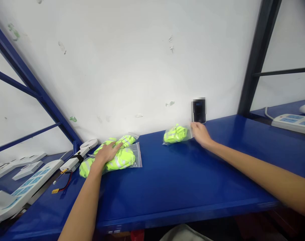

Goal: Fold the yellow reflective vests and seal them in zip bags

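I have my left hand (107,152) spread open on bagged yellow cloth (122,158) on the blue shelf (155,190), my right hand (200,134) pinching 1 separate bag (175,134); tugging its thin edge could make it slip.

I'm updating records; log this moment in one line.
left hand: on bagged yellow-green bundles; right hand: at edge of separate bag; surface: blue shelf

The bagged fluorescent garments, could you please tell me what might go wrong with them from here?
The right hand seems to pinch only the edge of the lone bag, so the grip might slip. The left hand rests on the grouped bags, which could slide and nudge the white fan.
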Demonstrator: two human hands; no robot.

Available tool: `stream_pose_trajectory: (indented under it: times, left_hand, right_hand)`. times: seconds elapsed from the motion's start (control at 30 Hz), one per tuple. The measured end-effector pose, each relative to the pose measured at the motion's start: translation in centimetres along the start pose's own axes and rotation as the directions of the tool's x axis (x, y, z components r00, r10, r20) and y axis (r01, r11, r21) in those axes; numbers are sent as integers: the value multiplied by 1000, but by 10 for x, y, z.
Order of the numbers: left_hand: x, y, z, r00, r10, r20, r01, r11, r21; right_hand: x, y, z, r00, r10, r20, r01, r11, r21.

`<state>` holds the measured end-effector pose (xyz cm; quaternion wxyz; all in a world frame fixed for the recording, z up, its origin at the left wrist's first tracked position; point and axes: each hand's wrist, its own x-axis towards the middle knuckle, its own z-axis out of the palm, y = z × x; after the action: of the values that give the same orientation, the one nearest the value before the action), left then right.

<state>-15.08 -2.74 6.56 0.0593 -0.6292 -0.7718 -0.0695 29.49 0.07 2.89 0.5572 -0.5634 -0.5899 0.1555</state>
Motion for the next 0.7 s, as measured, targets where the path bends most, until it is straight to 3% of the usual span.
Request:
stream_pose_trajectory:
  times: [0.13,0.23,0.3,0.33,0.4,0.47,0.57,0.63,0.7]
  left_hand:
    - [-4,18,2,993,115,42,-109,987,-115]
    - [-13,38,1,978,202,41,-190,960,-208]
    - [-18,55,3,965,262,31,-245,933,-264]
    - [-21,65,4,956,291,17,-275,918,-286]
    - [-25,84,7,945,327,-15,-314,895,-317]
    - [-27,102,12,945,325,-31,-316,887,-338]
    - [-30,124,19,948,314,-55,-313,881,-355]
    - [-31,136,22,940,332,-79,-338,869,-361]
    - [-32,148,23,932,347,-105,-361,859,-364]
  right_hand:
    - [20,-13,-37,978,-18,-206,28,999,45]
    - [27,-32,-66,914,-221,-341,213,975,-62]
    - [27,-39,-79,906,-354,-233,292,920,-262]
    - [26,-40,-81,926,-360,-114,295,877,-379]
    - [20,-36,-78,960,-245,133,275,756,-594]
    - [12,-27,-65,947,-104,305,302,619,-726]
    - [0,-22,-42,894,-101,436,426,490,-760]
    - [-7,-31,-32,857,-230,462,510,513,-691]
    - [-14,-50,-26,794,-358,492,599,598,-533]
